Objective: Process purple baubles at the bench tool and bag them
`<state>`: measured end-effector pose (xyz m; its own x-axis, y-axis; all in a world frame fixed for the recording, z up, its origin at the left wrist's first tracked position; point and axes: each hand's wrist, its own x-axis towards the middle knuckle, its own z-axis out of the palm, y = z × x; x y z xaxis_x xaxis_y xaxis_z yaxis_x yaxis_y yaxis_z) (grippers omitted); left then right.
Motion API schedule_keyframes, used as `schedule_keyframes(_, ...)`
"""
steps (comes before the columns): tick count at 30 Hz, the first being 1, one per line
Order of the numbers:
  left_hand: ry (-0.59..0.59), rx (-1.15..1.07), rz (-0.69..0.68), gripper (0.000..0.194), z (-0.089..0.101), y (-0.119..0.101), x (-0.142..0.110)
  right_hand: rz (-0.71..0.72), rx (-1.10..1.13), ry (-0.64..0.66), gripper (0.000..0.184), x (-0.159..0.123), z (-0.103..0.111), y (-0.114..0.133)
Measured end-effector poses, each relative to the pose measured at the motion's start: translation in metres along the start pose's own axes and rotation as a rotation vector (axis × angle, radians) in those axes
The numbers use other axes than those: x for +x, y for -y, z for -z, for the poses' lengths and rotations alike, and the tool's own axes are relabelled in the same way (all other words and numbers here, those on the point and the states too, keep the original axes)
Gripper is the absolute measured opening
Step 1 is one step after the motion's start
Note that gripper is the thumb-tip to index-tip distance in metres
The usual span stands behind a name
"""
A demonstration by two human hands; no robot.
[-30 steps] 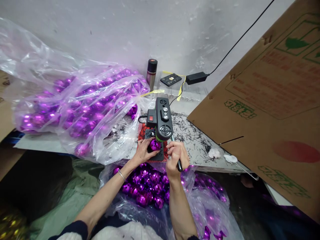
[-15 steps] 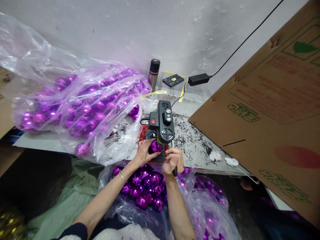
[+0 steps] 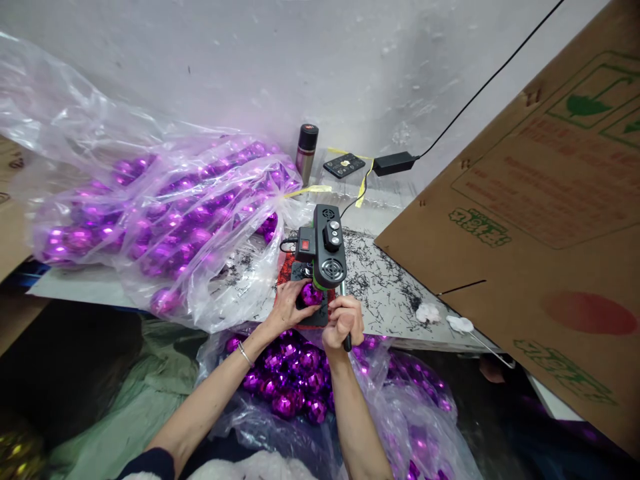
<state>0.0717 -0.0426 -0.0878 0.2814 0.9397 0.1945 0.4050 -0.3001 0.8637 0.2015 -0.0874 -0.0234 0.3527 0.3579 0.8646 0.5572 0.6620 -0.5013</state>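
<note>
My left hand [image 3: 290, 303] has its thumb and fingers round a shiny purple mirrored ball [image 3: 312, 294]. The ball sits at the front base of a small black bench machine [image 3: 330, 241], partly under its round, green-rimmed head. My right hand [image 3: 344, 323] is closed round the lever handle [image 3: 347, 343] at the machine's right side; most of the grip is hidden by my fingers. Below the table edge, in my lap area, lies an open clear bag with many purple mirrored balls [image 3: 287, 373].
A tied plastic bag of purple balls [image 3: 175, 213] covers the table's left. Behind the machine are a spray can [image 3: 307, 153], a black keypad-like panel [image 3: 344, 165] and a power adapter [image 3: 395, 163]. Black shreds litter the tabletop [image 3: 373, 313]. A big cardboard box [image 3: 525, 233] leans in from the right.
The whole view has shifted slightly. Both hands keep their places on the ball and the lever, with no clear movement relative to the machine.
</note>
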Motion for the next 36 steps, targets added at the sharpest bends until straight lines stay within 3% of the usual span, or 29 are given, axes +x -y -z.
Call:
schedule_keyframes(11, -0.066, 0.241, -0.148, 0.059, -0.01, 0.017, -0.001, 0.019, 0.069, 0.021, 0.034, 0.002, 0.0, -0.001)
schedule_keyframes(23, -0.076, 0.222, -0.155, 0.058, -0.011, 0.019, 0.007, 0.043, 0.038, 0.046, 0.042, 0.0, 0.001, -0.005)
schedule_keyframes(25, -0.088, 0.225, -0.152, 0.058, -0.012, 0.018, 0.01, 0.006, 0.034, 0.042, 0.042, 0.008, 0.001, 0.001)
schedule_keyframes(28, -0.113, 0.213, -0.167, 0.059, -0.012, 0.015, 0.01, -0.157, 0.026, 0.021, 0.046, 0.032, -0.001, 0.015)
schedule_keyframes(32, -0.175, 0.179, -0.26, 0.067, -0.01, 0.009, -0.016, -0.323, 0.029, 0.071, 0.05, 0.058, 0.0, 0.03)
schedule_keyframes(36, -0.145, 0.271, -0.444, 0.074, -0.011, 0.014, -0.083, -0.301, 0.038, 0.086, 0.048, 0.049, 0.004, 0.032)
